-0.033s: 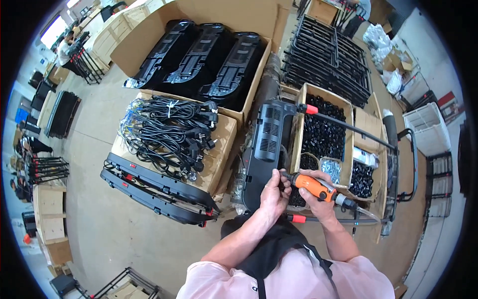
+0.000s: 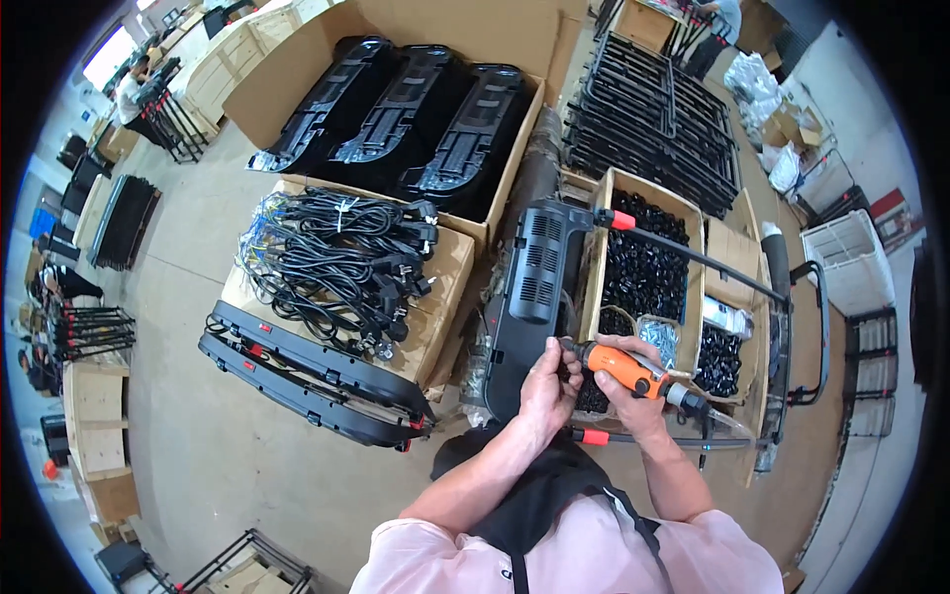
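Note:
My right hand (image 2: 641,404) is wrapped round an orange power screwdriver (image 2: 621,370), which has a clear hose at its back end. The tool lies slantwise, its dark nose pointing left. Close against that nose, my left hand (image 2: 546,388) has thumb and fingers pressed together; whatever they pinch is too small or hidden to make out. Just beyond my left hand is a long black plastic housing (image 2: 537,267) with vent slots. It joins a black tube frame (image 2: 693,253) with red sleeves (image 2: 621,220).
Wooden bins (image 2: 594,287) of small black parts and silvery screws (image 2: 659,342) stand right. Left are bundled black power cables (image 2: 341,262) on a carton, with curved black panels (image 2: 307,361) before it. Behind sit a carton of black covers (image 2: 455,134) and stacked black frames (image 2: 653,114).

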Demonstrator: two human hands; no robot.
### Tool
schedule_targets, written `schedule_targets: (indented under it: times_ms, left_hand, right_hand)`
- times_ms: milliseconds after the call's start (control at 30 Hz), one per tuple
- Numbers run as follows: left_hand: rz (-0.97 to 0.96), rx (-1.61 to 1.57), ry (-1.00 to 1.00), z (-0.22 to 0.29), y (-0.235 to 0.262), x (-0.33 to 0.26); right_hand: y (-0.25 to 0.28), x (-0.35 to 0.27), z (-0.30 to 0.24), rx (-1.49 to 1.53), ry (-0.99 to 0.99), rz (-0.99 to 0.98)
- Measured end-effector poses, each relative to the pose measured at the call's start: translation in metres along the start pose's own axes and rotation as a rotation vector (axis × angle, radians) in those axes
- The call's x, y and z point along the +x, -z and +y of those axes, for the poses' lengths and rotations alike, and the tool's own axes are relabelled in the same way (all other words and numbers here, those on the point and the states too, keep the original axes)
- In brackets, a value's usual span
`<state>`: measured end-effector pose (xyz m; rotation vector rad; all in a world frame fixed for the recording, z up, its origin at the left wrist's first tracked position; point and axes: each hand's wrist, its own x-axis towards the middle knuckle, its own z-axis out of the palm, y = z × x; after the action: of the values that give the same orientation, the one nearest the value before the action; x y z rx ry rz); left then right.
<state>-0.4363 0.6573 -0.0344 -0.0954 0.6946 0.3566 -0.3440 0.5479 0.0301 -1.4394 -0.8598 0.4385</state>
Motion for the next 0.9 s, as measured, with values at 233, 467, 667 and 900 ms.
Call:
schedule_targets:
  times_ms: [233,467,667,900]
  left_hand:
    - [-0.049,0.308,-0.112,0.025,0.042,0.011]
    - [-0.030,0.390,-0.142,0.033,0.058,0.014]
    - [-0.061,0.347,-0.116,0.033,0.061,0.017]
    - [-0.042,0.341,-0.090,0.037,0.060,0.020]
  right_hand:
    - [-0.041,0.073,0.001,-0.094,-0.133,-0.039]
    - [-0.080,0.122,0.007,-0.182,-0.268,-0.144]
    - [-0.092,0.130,0.022,-0.228,-0.260,-0.208]
    - [-0.104,0.141,0.022,-0.393,-0.273,-0.269]
